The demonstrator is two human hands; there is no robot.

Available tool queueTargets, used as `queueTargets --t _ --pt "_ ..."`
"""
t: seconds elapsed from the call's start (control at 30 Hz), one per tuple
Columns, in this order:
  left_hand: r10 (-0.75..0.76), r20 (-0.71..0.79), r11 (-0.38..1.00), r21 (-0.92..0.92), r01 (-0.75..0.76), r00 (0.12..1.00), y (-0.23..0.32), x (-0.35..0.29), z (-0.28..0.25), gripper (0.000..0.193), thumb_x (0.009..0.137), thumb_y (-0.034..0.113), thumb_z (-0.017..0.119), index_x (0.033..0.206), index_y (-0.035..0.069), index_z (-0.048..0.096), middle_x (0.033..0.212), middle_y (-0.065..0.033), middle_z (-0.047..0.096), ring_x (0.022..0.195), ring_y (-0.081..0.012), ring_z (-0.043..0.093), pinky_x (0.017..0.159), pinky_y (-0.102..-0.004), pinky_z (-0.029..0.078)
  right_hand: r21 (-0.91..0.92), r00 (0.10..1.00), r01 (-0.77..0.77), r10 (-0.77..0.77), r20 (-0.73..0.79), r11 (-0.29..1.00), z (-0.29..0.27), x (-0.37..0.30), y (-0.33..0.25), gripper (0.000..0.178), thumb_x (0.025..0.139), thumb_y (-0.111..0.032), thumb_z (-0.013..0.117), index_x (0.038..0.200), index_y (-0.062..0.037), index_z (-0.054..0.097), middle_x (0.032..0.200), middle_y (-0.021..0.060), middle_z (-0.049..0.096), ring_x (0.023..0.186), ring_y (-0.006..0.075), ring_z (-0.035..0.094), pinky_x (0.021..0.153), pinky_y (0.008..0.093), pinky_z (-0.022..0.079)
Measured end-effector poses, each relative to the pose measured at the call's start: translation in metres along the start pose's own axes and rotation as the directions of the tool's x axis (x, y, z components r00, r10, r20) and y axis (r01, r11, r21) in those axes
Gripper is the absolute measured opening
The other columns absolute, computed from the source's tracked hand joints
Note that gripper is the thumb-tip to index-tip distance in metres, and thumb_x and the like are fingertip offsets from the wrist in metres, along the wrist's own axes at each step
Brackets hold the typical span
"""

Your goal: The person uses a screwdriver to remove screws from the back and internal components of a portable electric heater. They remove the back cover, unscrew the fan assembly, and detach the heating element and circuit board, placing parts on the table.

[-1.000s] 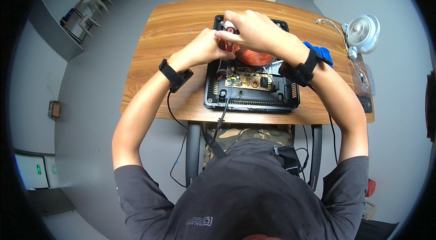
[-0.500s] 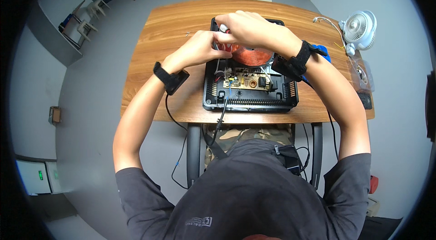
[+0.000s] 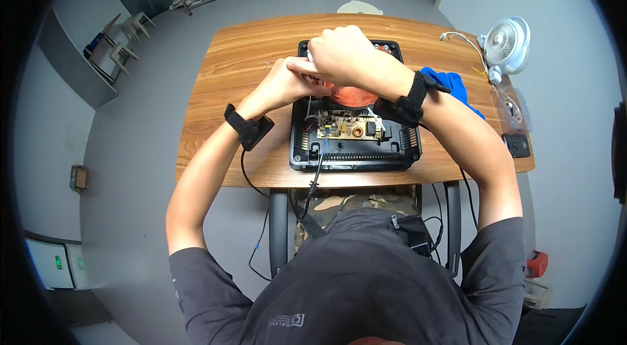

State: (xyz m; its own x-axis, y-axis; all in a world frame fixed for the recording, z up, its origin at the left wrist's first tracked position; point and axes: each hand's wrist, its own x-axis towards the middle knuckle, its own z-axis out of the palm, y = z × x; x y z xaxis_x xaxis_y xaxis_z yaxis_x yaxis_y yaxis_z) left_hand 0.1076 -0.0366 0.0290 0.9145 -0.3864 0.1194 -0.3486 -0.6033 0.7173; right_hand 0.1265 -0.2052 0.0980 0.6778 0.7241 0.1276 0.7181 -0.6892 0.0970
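Note:
An opened induction cooker with a black housing [image 3: 372,161] lies on the table. Inside are a round copper coil [image 3: 353,97] and, nearer me, a tan circuit board [image 3: 341,128]. My right hand [image 3: 343,52] is closed over the top of what looks like a red and white screwdriver [image 3: 309,56], above the housing's far left part. Just below it, my left hand [image 3: 286,84] has its fingers closed around the lower handle, touching the right hand. The screwdriver's tip and most of its handle are hidden by my hands.
A blue cloth [image 3: 450,86] lies right of the cooker. A white fan [image 3: 506,43], a clear plastic tray [image 3: 513,110] and a black box [image 3: 516,145] line the table's right side. A black power cord [image 3: 315,178] drops over the near edge. Wrist straps trail cables.
My view has shifted slightly, so the table sits lower. My right hand has turned over the handle, covering more of it. Both hands stay together above the housing's far left.

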Motion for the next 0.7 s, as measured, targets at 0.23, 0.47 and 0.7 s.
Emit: queueTargets --t 0.23,0.47,0.7 --pt "0.009 0.062 1.000 -0.012 -0.008 0.998 0.005 0.002 0.001 0.029 0.078 0.022 0.084 0.096 0.001 0.074 0.085 -0.0096 0.074 0.081 -0.0163 0.070 0.074 -0.0320 0.054 0.189 0.995 0.097 -0.089 -0.052 0.977 0.009 -0.008 0.013 0.040 0.097 -0.042 0.052 0.100 -0.0052 0.067 0.076 0.0186 0.070 0.073 0.0367 0.070 0.069 0.0472 0.056" --pt "0.034 0.026 0.997 -0.066 -0.032 0.999 -0.007 0.008 0.003 0.031 0.082 0.021 0.081 0.101 -0.001 0.071 0.092 -0.0108 0.076 0.088 -0.0180 0.073 0.078 -0.0333 0.057 0.191 0.993 0.112 -0.103 -0.058 0.975 0.014 -0.010 0.018 0.048 0.096 -0.050 0.053 0.110 -0.0052 0.064 0.087 0.0213 0.072 0.082 0.0399 0.071 0.073 0.0503 0.056" --pt "-0.017 0.009 0.999 0.050 0.017 1.000 0.001 0.006 0.007 0.032 0.082 0.017 0.082 0.104 -0.003 0.073 0.094 -0.0132 0.076 0.089 -0.0161 0.070 0.074 -0.0327 0.056 0.024 0.974 0.138 -0.131 -0.187 0.990 0.020 -0.004 -0.001 0.043 0.096 -0.042 0.055 0.088 -0.0052 0.074 0.076 0.0178 0.073 0.073 0.0382 0.072 0.067 0.0480 0.056"
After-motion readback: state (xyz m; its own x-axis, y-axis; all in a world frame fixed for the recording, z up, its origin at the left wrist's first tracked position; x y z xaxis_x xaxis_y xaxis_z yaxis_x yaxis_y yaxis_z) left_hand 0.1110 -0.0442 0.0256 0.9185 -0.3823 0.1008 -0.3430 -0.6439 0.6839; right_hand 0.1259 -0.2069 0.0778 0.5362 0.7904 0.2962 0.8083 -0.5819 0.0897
